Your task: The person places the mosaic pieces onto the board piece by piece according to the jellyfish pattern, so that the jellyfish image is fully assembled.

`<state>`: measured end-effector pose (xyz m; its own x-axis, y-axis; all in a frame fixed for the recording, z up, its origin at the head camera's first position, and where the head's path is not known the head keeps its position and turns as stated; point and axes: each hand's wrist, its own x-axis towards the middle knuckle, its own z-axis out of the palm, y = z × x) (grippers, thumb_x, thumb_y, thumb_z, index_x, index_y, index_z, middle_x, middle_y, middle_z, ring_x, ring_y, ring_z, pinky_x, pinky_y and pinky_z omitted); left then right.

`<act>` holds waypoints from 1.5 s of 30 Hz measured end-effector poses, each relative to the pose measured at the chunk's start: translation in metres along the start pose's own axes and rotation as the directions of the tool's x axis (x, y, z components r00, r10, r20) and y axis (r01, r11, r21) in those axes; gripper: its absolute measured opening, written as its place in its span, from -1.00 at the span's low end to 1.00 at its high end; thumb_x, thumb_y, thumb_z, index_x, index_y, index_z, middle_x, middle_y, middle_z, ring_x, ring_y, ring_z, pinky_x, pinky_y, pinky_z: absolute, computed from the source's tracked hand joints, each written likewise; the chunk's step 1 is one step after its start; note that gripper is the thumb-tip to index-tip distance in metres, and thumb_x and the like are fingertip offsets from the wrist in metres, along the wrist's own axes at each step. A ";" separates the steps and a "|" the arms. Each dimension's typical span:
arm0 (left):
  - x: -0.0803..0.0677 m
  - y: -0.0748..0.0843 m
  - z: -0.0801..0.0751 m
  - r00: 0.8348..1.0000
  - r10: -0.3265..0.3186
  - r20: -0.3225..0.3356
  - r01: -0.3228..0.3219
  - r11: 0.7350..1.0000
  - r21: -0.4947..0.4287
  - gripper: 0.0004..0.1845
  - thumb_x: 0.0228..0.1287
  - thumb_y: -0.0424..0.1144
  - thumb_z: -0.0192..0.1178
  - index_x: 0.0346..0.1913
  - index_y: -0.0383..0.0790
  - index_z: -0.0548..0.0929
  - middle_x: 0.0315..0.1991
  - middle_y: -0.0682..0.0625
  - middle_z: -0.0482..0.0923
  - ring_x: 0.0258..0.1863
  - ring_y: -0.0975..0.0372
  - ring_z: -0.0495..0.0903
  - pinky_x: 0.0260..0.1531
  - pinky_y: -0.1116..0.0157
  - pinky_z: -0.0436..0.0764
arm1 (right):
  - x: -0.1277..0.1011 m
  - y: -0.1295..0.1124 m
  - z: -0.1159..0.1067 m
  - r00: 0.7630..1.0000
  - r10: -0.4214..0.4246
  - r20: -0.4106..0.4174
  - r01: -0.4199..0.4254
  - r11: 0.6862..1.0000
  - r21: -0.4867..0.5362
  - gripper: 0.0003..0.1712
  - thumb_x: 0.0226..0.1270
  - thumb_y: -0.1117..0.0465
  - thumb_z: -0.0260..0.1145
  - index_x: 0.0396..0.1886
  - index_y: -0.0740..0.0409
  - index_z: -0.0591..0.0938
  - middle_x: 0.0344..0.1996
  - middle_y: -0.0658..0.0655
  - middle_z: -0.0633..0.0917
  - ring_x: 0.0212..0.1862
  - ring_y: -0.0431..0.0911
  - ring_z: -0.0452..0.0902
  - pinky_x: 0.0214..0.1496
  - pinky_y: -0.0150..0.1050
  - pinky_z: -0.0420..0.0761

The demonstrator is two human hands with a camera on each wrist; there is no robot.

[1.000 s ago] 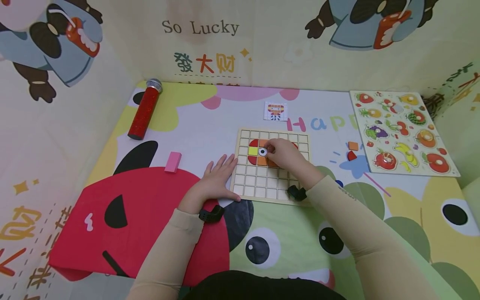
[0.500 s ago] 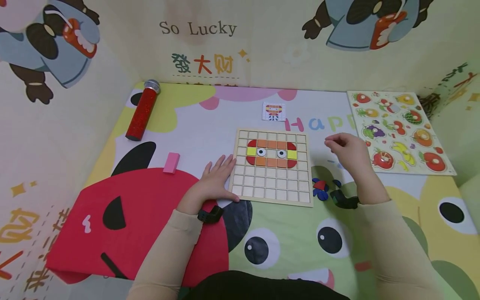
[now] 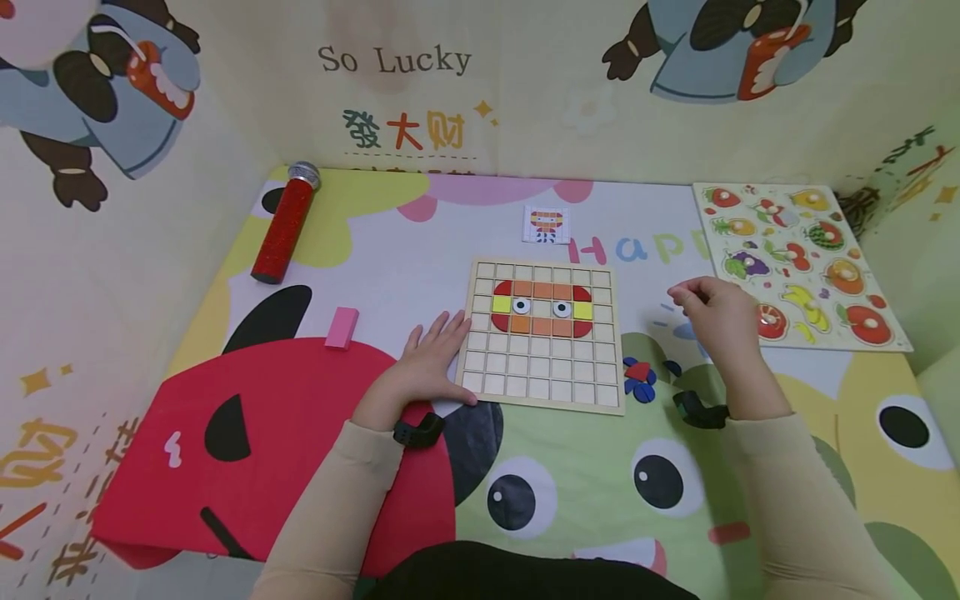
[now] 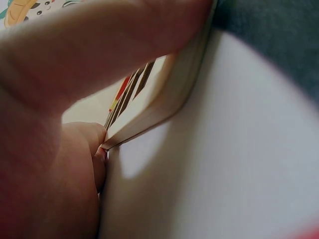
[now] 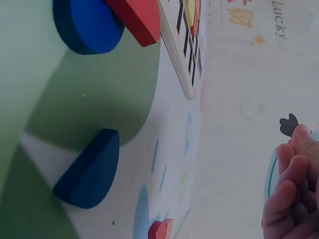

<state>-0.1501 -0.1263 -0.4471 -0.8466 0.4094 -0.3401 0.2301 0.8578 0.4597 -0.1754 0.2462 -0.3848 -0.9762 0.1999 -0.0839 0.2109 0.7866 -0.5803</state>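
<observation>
A wooden grid board (image 3: 540, 379) lies on the table. On it, red quarter rounds, orange and yellow squares (image 3: 582, 310) and two eye tiles (image 3: 562, 309) form a face. My left hand (image 3: 426, 360) rests along the board's left edge with fingers spread, its thumb at the near left corner; the left wrist view shows the thumb across the board's edge. Right of the board, my right hand (image 3: 718, 315) hovers with fingers curled and thumb against the forefinger; I see nothing in it. Blue pieces (image 5: 88, 169) and a red piece (image 3: 637, 371) lie near it.
A small picture card (image 3: 546, 225) lies beyond the board. At the right is a fruit puzzle board (image 3: 806, 267). A red microphone (image 3: 283, 225) and a pink block (image 3: 342, 328) lie to the left. Small red and orange pieces (image 5: 160, 230) appear in the right wrist view.
My right hand has left the eye tile on the board and moved right, uncovering the whole face pattern. Lately it has drifted slightly farther right. My left hand stays at the board's edge.
</observation>
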 end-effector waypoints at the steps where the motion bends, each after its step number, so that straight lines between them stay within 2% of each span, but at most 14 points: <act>1: 0.000 0.000 0.000 1.000 0.000 0.003 0.000 1.000 0.001 0.28 -0.32 0.15 0.42 0.44 -0.03 -0.18 0.47 0.04 -0.28 0.43 0.12 -0.34 0.32 -0.11 -0.28 | 0.000 0.000 0.000 1.000 0.004 -0.004 -0.004 1.000 0.003 -0.46 0.29 -0.16 0.04 -0.17 0.23 0.60 -0.25 0.27 0.61 -0.36 -0.01 0.36 -0.47 -0.34 0.36; 8: -0.001 -0.001 -0.001 1.000 -0.008 0.003 0.008 1.000 0.008 0.28 -0.33 0.14 0.43 0.44 -0.03 -0.18 0.47 0.05 -0.29 0.43 0.11 -0.34 0.33 -0.11 -0.27 | 0.003 0.005 0.000 1.000 0.009 -0.014 -0.009 1.000 0.021 -0.50 0.26 -0.15 0.08 -0.13 0.17 0.59 -0.38 0.23 0.58 -0.37 -0.03 0.36 -0.46 -0.37 0.37; 16: -0.002 -0.003 -0.001 1.000 -0.006 -0.017 0.006 1.000 0.008 0.28 -0.32 0.13 0.43 0.44 -0.05 -0.18 0.47 0.03 -0.29 0.43 0.10 -0.35 0.32 -0.11 -0.27 | 0.009 0.010 0.000 0.999 -0.025 -0.027 0.026 0.999 0.047 -0.49 0.22 -0.13 0.15 -0.06 0.17 0.58 -0.33 0.19 0.63 -0.37 -0.06 0.43 -0.42 -0.26 0.44; 25: 0.000 -0.004 -0.001 1.000 0.007 -0.026 -0.007 1.000 0.002 0.27 -0.32 0.12 0.43 0.44 -0.08 -0.17 0.47 0.02 -0.28 0.43 0.09 -0.34 0.32 -0.12 -0.27 | 0.002 0.008 -0.010 0.999 -0.052 0.008 0.052 0.998 0.032 -0.48 0.25 -0.11 0.13 0.02 0.17 0.55 -0.23 0.18 0.60 -0.32 -0.14 0.42 -0.42 -0.59 0.37; 38: 0.002 0.000 -0.003 1.000 0.013 -0.007 -0.013 1.000 0.000 0.27 -0.32 0.12 0.43 0.44 -0.09 -0.16 0.47 0.01 -0.27 0.43 0.08 -0.34 0.31 -0.13 -0.28 | -0.006 0.014 -0.010 0.998 -0.054 0.026 0.053 0.998 0.043 -0.42 0.24 -0.12 0.12 0.08 0.19 0.51 -0.20 0.20 0.56 -0.28 -0.07 0.38 -0.45 -0.62 0.37; 45: 0.003 -0.001 0.000 1.000 0.019 -0.013 -0.019 1.000 -0.007 0.27 -0.33 0.11 0.44 0.44 -0.08 -0.15 0.47 0.01 -0.27 0.43 0.08 -0.34 0.31 -0.13 -0.27 | -0.014 0.017 -0.009 0.998 -0.058 0.040 0.056 0.997 0.046 -0.45 0.25 -0.11 0.13 0.07 0.18 0.51 -0.23 0.18 0.56 -0.30 -0.08 0.36 -0.46 -0.55 0.37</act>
<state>-0.1525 -0.1254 -0.4487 -0.8484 0.4216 -0.3202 0.2431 0.8476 0.4717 -0.1580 0.2618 -0.3863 -0.9880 0.1303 -0.0828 0.1534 0.7687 -0.6210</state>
